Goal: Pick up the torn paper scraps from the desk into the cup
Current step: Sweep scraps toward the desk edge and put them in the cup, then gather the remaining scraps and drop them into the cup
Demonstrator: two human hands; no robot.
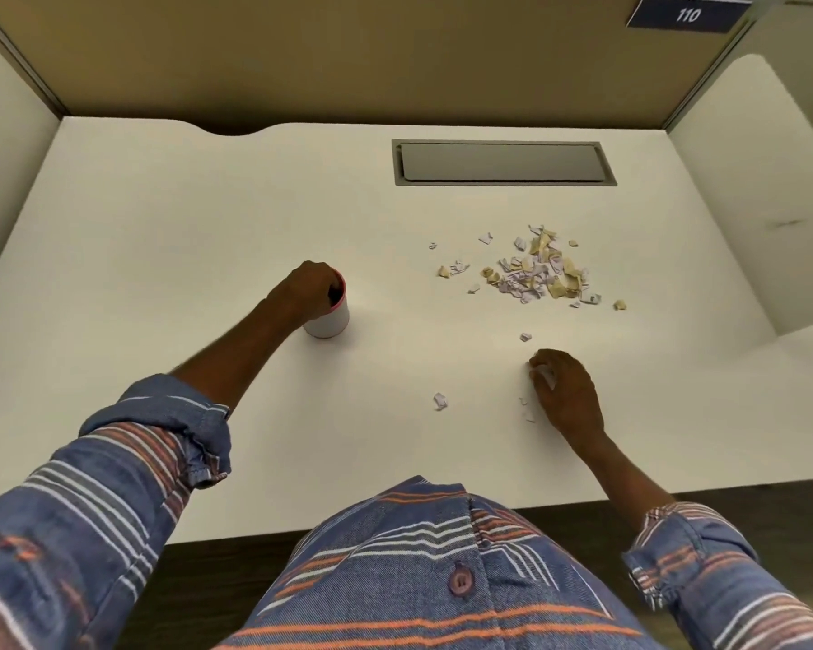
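A white cup [330, 319] with a red rim stands upright on the white desk [160, 236], left of centre. My left hand [307, 288] rests over its rim, fingertips dipped into the opening. A heap of white and tan torn paper scraps [538, 269] lies to the right. Single scraps lie apart from it: one [525, 337] just beyond my right hand, another [440, 401] nearer the front edge. My right hand [565, 389] lies on the desk with its fingers closed around white scraps [546, 375]. A few tiny bits [526, 410] sit beside that hand.
A grey cable hatch [503, 162] is set flush in the desk behind the heap. Tan partition walls [348, 63] close off the back and both sides. A dark number plate [688, 14] hangs at the top right. The front edge runs along my shirt.
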